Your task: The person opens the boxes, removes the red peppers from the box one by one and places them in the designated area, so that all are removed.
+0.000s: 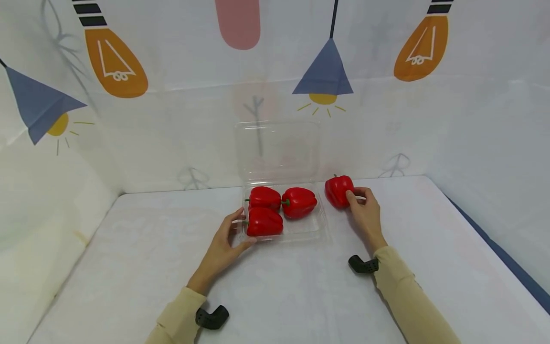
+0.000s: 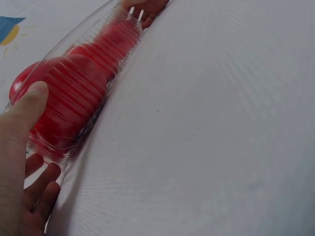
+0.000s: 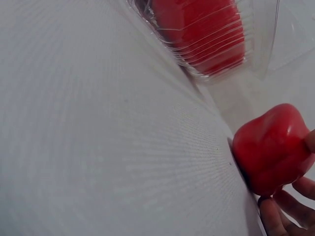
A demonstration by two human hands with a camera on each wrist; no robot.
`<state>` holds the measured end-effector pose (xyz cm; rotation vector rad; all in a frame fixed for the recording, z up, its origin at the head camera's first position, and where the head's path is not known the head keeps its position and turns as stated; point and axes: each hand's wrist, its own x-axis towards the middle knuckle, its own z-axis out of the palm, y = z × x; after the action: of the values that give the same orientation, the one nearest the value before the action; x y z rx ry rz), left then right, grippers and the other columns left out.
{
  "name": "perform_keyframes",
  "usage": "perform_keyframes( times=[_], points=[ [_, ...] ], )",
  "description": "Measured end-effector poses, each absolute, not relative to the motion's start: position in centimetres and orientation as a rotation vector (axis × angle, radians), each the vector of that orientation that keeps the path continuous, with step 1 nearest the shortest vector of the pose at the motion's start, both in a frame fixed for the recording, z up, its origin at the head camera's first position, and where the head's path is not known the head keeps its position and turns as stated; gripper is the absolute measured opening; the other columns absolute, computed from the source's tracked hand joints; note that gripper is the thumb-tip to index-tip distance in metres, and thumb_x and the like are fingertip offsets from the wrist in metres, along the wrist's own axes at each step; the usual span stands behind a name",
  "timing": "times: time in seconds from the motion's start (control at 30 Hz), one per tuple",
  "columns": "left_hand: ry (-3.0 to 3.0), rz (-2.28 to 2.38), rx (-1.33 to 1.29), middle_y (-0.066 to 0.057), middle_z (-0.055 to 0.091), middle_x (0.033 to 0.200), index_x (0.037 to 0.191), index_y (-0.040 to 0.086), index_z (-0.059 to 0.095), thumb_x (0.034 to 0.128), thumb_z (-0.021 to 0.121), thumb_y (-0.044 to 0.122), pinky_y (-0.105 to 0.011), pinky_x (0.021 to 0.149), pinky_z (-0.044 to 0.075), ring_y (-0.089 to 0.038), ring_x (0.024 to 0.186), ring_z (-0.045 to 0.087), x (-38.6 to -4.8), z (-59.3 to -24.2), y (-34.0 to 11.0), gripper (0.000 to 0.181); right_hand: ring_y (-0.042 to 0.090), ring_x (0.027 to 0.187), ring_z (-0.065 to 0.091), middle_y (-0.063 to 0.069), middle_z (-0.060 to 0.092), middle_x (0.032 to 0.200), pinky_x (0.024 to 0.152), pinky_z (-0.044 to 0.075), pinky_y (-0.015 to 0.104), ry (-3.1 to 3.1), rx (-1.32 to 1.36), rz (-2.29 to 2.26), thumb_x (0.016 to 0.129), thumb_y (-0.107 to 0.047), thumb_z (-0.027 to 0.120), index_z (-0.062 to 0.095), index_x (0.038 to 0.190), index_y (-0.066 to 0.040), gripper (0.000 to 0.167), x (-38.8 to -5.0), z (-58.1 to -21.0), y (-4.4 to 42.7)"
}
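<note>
A clear plastic clamshell container [image 1: 309, 232] stands on the table with its lid [image 1: 279, 148] raised against the back. Inside lie three red bell peppers: one at the back left [image 1: 265, 197], one at the front left [image 1: 265, 222], one on the right [image 1: 299, 202]. My left hand [image 1: 223, 248] holds the container's front left corner; in the left wrist view the thumb [image 2: 34, 101] lies over the rim, fingers lower down. To the right of the container, my right hand [image 1: 366, 217] grips another red bell pepper [image 1: 338, 191], which touches the table in the right wrist view.
A white cloth covers the table [image 1: 275, 296]. Behind it rises a white fabric backdrop [image 1: 180, 129] printed with lamps and bulbs. Fabric sides stand at the left and right. A dark device [image 1: 363, 264] sits at the right wrist, another [image 1: 212, 317] at the left.
</note>
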<state>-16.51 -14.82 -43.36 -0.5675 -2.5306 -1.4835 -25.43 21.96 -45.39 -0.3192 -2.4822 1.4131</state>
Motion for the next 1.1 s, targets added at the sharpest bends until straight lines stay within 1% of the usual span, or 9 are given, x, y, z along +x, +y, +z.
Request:
perform_keyframes(
  times=[0.2,0.3,0.37,0.53,0.63,0.8,0.9,1.0,1.1],
  points=[
    [-2.527,-1.474,-0.556,-0.016,0.049,0.133,0.145,0.006,0.032,0.0787,0.076,0.012,-0.044,0.100,0.048,-0.029,0.119,0.054,-16.4,-43.4,-14.8,0.080,0.027,0.109,0.055,0.011,0.054,0.130,0.091,0.050,0.037,-2.478,-0.319,1.440,0.094,-0.048,0.048,0.046,0.129,-0.011,0.051,-25.5,-45.3,21.9],
    [-2.514,-1.477,-0.546,-0.013,0.050,0.133,0.145,0.008,0.033,0.0780,0.077,0.012,-0.043,0.100,0.048,-0.028,0.118,0.054,-16.8,-44.5,-15.0,0.080,0.029,0.111,0.054,0.012,0.052,0.132,0.094,0.049,0.041,-2.490,-0.317,1.442,0.094,-0.049,0.048,0.044,0.130,-0.011,0.053,-25.4,-45.3,21.9],
    [-2.510,-1.465,-0.547,-0.010,0.050,0.134,0.145,0.012,0.033,0.0779,0.077,0.014,-0.038,0.100,0.049,-0.026,0.118,0.055,-17.3,-45.4,-15.2,0.080,0.029,0.113,0.053,0.013,0.052,0.132,0.095,0.049,0.043,-2.495,-0.314,1.441,0.094,-0.049,0.047,0.043,0.131,-0.010,0.053,-25.4,-45.3,21.9],
    [-2.493,-1.458,-0.573,-0.002,0.049,0.134,0.145,0.020,0.032,0.0776,0.078,0.025,-0.024,0.101,0.047,-0.020,0.117,0.056,-18.2,-46.9,-15.9,0.082,0.029,0.112,0.054,0.012,0.052,0.131,0.094,0.049,0.042,-2.478,-0.310,1.447,0.094,-0.048,0.048,0.043,0.130,-0.011,0.052,-25.5,-45.3,21.9],
    [-2.468,-1.484,-0.595,-0.002,0.050,0.133,0.145,0.020,0.033,0.0773,0.078,0.027,-0.023,0.100,0.047,-0.019,0.116,0.057,-18.3,-47.1,-16.0,0.081,0.027,0.110,0.055,0.011,0.052,0.130,0.090,0.049,0.036,-2.455,-0.325,1.447,0.094,-0.048,0.047,0.043,0.129,-0.011,0.052,-25.5,-45.3,21.8],
    [-2.480,-1.488,-0.580,-0.003,0.050,0.132,0.145,0.020,0.033,0.0772,0.078,0.026,-0.029,0.101,0.048,-0.019,0.115,0.057,-18.2,-46.9,-15.9,0.081,0.021,0.100,0.055,0.009,0.052,0.126,0.075,0.047,0.018,-2.378,-0.362,1.468,0.095,-0.047,0.045,0.044,0.128,-0.011,0.049,-25.4,-45.4,21.8],
    [-2.473,-1.494,-0.571,-0.008,0.051,0.131,0.144,0.015,0.034,0.0770,0.079,0.019,-0.039,0.100,0.048,-0.024,0.115,0.057,-17.8,-46.1,-15.5,0.080,0.017,0.095,0.052,0.008,0.051,0.125,0.068,0.046,0.012,-2.331,-0.372,1.495,0.096,-0.045,0.045,0.044,0.128,-0.011,0.047,-25.4,-45.4,21.8],
    [-2.456,-1.511,-0.576,-0.014,0.052,0.129,0.143,0.009,0.036,0.0762,0.078,0.012,-0.048,0.099,0.047,-0.028,0.114,0.058,-17.1,-44.8,-15.1,0.079,0.014,0.098,0.049,0.007,0.050,0.124,0.071,0.045,0.013,-2.300,-0.367,1.503,0.097,-0.043,0.045,0.043,0.128,-0.012,0.044,-25.3,-45.5,21.8],
    [-2.455,-1.508,-0.588,-0.018,0.052,0.128,0.142,0.005,0.036,0.0760,0.078,0.009,-0.050,0.098,0.047,-0.030,0.113,0.058,-16.6,-43.7,-14.8,0.078,0.013,0.102,0.047,0.006,0.050,0.122,0.078,0.043,0.019,-2.242,-0.340,1.513,0.097,-0.041,0.046,0.045,0.126,-0.012,0.041,-25.2,-45.5,21.8]
  ],
)
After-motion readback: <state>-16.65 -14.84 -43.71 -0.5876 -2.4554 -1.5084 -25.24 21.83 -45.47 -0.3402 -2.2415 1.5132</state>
